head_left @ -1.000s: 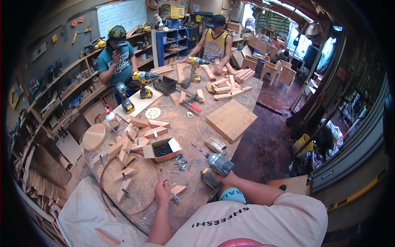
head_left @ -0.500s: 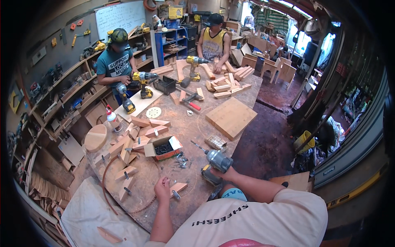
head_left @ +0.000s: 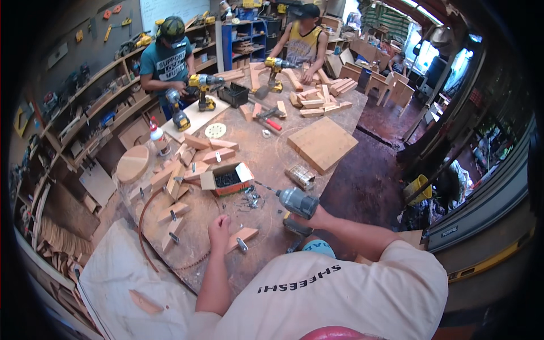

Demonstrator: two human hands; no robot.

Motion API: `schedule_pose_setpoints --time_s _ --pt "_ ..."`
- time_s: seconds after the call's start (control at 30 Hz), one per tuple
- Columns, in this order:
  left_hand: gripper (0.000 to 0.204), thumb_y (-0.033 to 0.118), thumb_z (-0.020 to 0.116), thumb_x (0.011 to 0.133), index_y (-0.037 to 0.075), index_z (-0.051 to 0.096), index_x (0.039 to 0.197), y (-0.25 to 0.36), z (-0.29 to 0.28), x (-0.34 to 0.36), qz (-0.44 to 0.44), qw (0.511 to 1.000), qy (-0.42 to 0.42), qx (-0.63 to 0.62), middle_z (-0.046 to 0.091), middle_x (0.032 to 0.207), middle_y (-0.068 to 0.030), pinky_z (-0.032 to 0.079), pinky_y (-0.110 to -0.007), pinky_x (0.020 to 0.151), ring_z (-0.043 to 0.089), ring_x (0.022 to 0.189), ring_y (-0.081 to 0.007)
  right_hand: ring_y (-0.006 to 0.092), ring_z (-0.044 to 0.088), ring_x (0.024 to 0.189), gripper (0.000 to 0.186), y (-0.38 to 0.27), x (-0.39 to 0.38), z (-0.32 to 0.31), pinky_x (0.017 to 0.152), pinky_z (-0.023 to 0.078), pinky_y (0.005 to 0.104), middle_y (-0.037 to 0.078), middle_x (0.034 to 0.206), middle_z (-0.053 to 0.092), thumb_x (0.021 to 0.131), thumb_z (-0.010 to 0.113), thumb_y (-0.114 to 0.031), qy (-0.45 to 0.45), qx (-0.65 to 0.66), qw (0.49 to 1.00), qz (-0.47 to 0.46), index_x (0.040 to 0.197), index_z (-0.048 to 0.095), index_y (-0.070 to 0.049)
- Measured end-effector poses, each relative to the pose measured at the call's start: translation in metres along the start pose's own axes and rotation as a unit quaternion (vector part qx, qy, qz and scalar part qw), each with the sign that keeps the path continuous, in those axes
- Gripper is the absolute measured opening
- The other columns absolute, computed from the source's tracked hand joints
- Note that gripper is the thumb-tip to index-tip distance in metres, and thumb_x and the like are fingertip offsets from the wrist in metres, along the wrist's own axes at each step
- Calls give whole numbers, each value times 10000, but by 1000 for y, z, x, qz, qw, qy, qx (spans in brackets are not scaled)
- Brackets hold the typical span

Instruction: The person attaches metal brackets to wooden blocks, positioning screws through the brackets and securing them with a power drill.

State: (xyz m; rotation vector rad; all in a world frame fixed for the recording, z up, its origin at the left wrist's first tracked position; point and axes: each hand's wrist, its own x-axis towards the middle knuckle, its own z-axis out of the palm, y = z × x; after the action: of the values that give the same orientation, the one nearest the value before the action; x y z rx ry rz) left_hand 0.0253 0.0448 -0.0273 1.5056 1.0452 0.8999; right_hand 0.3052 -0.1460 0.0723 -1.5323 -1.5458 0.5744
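Observation:
My left hand [head_left: 220,233] presses down on a small wooden wedge block [head_left: 242,236] that carries a metal bracket, near the front of the round workbench [head_left: 266,153]. My right hand [head_left: 313,218] grips a grey cordless drill [head_left: 296,203]; its long bit points left toward a loose pile of screws [head_left: 249,199]. An open cardboard box of dark screws [head_left: 228,179] sits just beyond the pile.
Several wooden wedge blocks [head_left: 175,187] lie at the left with a round wooden disc [head_left: 132,163] and a glue bottle [head_left: 158,137]. A square wooden board [head_left: 322,143] lies at the right. Two other people [head_left: 170,59] work with yellow drills [head_left: 203,90] at the far side.
My right hand has swung the drill slightly, its bit now aimed toward the screw pile. My left hand stays on the wedge block.

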Motion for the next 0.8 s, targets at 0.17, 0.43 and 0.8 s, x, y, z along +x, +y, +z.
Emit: schedule_pose_setpoints --time_s 0.17,0.43,0.8 --pt "175 112 606 920 -34 681 981 40 -12 18 23 989 -139 -49 658 812 -29 492 -258 703 595 762 -101 242 608 994 406 -51 21 -33 914 479 362 136 1098 633 827 727 -197 -159 -52 979 -117 1170 590 -29" --pt "141 70 635 901 1 703 1004 121 -39 25 132 956 -262 -18 676 938 -52 491 -259 801 615 879 -112 275 621 936 325 -124 41 -77 863 484 368 133 1030 649 796 752 -149 -274 -125 940 -157 1074 632 -31" --pt "132 1 642 873 -1 699 991 114 -18 -4 150 950 -246 -121 647 926 -49 474 -266 777 598 859 -122 262 623 919 357 -131 38 -68 843 491 360 124 1032 655 785 749 -119 -284 -125 943 -118 1103 616 -27"
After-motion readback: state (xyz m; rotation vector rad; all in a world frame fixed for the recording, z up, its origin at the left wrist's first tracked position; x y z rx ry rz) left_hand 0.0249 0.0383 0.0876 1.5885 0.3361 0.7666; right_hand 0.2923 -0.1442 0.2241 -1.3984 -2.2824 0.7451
